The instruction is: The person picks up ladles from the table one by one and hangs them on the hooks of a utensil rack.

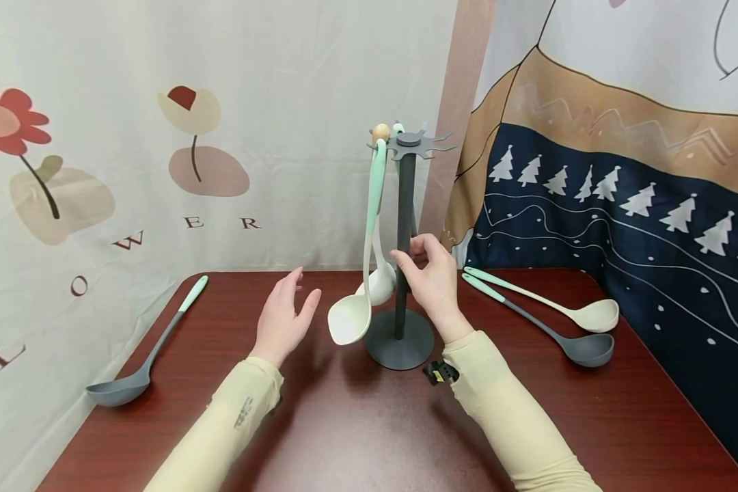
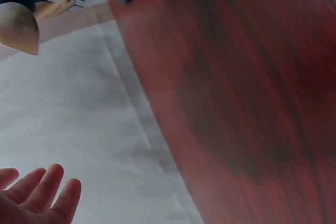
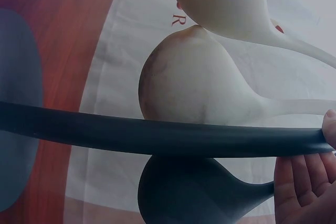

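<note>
A dark grey utensil stand (image 1: 406, 219) rises from a round base (image 1: 400, 355), with a ring of hooks at its top. My right hand (image 1: 433, 283) grips the pole at mid height, thumb on the near side and fingers bent behind. On the stand's left hang a white ladle (image 1: 349, 320) with a mint handle and, behind it, another white ladle (image 1: 383, 285). The right wrist view shows a dark ladle (image 3: 184, 192) hanging beyond the pole, its handle passing behind my fingers. My left hand (image 1: 283, 318) hovers left of the white ladles, fingers relaxed, holding nothing.
A dark grey ladle (image 1: 123, 388) with a mint handle lies along the left edge of the reddish-brown table (image 1: 357, 437). To the right lie a white ladle (image 1: 593, 316) and a grey ladle (image 1: 587, 350), side by side. Printed curtains (image 1: 307, 137) hang behind the table.
</note>
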Available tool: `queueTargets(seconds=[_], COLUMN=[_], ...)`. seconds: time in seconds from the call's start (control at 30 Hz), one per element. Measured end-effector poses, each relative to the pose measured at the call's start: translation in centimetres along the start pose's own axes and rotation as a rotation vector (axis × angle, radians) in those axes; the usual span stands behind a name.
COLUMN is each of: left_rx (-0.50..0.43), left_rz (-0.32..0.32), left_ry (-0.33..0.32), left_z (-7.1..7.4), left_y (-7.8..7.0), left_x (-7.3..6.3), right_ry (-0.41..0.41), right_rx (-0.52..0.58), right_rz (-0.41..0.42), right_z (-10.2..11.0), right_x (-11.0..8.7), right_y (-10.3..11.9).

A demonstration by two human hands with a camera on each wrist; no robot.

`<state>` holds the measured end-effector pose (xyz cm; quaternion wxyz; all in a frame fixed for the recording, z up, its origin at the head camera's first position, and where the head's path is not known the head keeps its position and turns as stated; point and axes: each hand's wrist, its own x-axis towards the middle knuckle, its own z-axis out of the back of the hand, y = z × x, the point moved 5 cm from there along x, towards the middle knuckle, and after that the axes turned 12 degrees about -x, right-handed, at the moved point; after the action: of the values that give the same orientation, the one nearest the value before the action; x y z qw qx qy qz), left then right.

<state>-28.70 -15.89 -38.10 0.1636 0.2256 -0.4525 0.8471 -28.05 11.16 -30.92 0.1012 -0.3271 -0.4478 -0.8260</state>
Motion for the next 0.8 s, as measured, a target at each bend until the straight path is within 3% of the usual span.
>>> queueTargets(seconds=[0.33,0.53,0.8], left_rx=[0.104,0.165,0.242], left_rz=[0.004,0.041,0.085], left_ry=[0.029,0.079,0.094], left_z=[0.4,0.6,1.3], left_y=[1.5,2.1,3.6], left_x=[-0.5,-0.7,-0.7], right_ry=[0.000,-0.003,-0.006], right_rx=[0.001,0.002,0.001], right_rz=[-0.002,-0.001,0.003], right_z=[0.0,0.0,0.1], right_x=[-0.1,-0.1,-0.2], right_y=[0.0,-0.1,0.1])
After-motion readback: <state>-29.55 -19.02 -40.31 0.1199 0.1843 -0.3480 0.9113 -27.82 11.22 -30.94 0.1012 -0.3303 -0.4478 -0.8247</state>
